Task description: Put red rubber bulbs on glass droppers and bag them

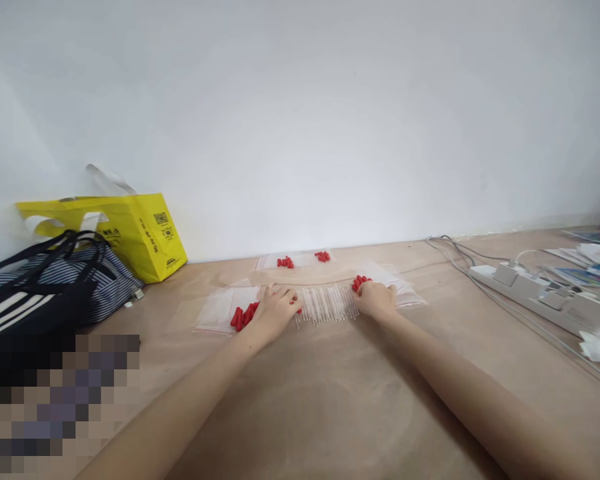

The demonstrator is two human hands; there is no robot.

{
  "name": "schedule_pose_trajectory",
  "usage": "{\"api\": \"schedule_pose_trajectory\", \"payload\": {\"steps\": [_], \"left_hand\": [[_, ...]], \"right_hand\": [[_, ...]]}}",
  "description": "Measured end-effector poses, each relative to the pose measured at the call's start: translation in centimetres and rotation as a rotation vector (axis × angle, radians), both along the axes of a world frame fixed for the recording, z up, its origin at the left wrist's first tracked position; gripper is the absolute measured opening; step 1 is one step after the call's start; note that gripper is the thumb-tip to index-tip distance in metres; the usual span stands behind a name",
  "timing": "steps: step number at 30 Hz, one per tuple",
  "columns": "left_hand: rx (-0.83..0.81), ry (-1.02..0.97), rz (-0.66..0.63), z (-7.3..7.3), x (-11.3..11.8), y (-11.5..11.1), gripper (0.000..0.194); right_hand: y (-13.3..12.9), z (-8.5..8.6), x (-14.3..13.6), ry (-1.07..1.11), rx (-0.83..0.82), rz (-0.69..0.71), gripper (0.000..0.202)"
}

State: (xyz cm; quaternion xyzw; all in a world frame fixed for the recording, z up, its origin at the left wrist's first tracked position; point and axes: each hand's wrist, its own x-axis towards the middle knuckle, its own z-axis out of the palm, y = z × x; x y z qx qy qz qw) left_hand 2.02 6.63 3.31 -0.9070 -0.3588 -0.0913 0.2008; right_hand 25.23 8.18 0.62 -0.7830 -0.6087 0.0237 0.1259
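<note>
A row of thin whitish sticks (326, 305) lies side by side on the table between my hands. My left hand (279, 310) rests at the left end of the row, its fingers bent down near a bit of red; what they hold is too small to tell. Beside it, red pieces (243, 316) lie on clear plastic bags (214, 308). At the row's right end is my right hand (376, 299), fingers drawn together at more red pieces (361, 283). Clear bags (410, 293) spread out to its right.
Near the wall lies a flat clear bag (267, 263) with small red pieces (285, 263). A yellow bag (150, 233) and a striped bag (111, 283) stand left. On the right are a white power strip (545, 293), cables (505, 303) and papers (597, 257).
</note>
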Motion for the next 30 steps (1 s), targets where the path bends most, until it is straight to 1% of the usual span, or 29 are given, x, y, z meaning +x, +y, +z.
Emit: {"api": "schedule_pose_trajectory", "payload": {"steps": [2, 6, 8, 10, 12, 15, 17, 18, 20, 22, 26, 28, 30], "left_hand": [[-0.021, 0.043, -0.039, 0.3, 0.4, 0.9, 0.025], [-0.050, 0.055, -0.101, 0.0, 0.8, 2.1, 0.023], [-0.060, 0.037, -0.119, 0.0, 0.8, 2.4, 0.023], [-0.070, 0.004, -0.130, 0.2, 0.8, 2.2, 0.023], [-0.078, -0.035, -0.132, 0.5, 0.7, 1.2, 0.019], [-0.131, -0.171, -0.120, 0.3, 0.3, -1.6, 0.008], [-0.341, -0.485, -0.111, -0.3, -0.1, -3.9, 0.005], [-0.425, -0.572, -0.113, -0.8, -0.3, -4.9, 0.005], [-0.551, -0.644, -0.098, -1.6, -0.8, -6.5, 0.005], [-0.599, -0.662, -0.066, -2.3, -1.3, -7.3, 0.007], [-0.560, -0.660, 0.002, -2.8, -2.2, -7.3, 0.016], [-0.538, -0.663, 0.022, -2.9, -2.6, -7.1, 0.023], [-0.525, -0.661, 0.027, -3.1, -2.8, -7.0, 0.030]], "right_hand": [[0.5, 0.1, -0.1, 0.004, -0.022, -0.014, 0.023], [1.2, 0.3, -0.3, 0.018, -0.059, -0.023, 0.021], [1.4, 0.4, -0.3, 0.026, -0.075, -0.020, 0.023], [1.7, 0.5, -0.4, 0.035, -0.091, -0.018, 0.023], [2.0, 0.5, -0.4, 0.042, -0.106, -0.018, 0.024], [2.2, 0.6, -0.4, 0.050, -0.125, -0.014, 0.024], [2.3, 0.6, -0.5, 0.053, -0.131, -0.009, 0.024], [2.2, 0.6, -0.5, 0.052, -0.130, -0.003, 0.024], [2.0, 0.8, -0.6, 0.045, -0.115, 0.018, 0.022], [1.4, 1.2, -0.8, 0.033, -0.086, 0.054, 0.021], [-0.7, 1.6, -1.3, 0.004, -0.003, 0.154, 0.020], [-2.2, 1.2, -1.5, 0.016, 0.078, 0.265, 0.019], [-3.7, 0.2, -1.6, 0.078, 0.204, 0.468, 0.015]]}}
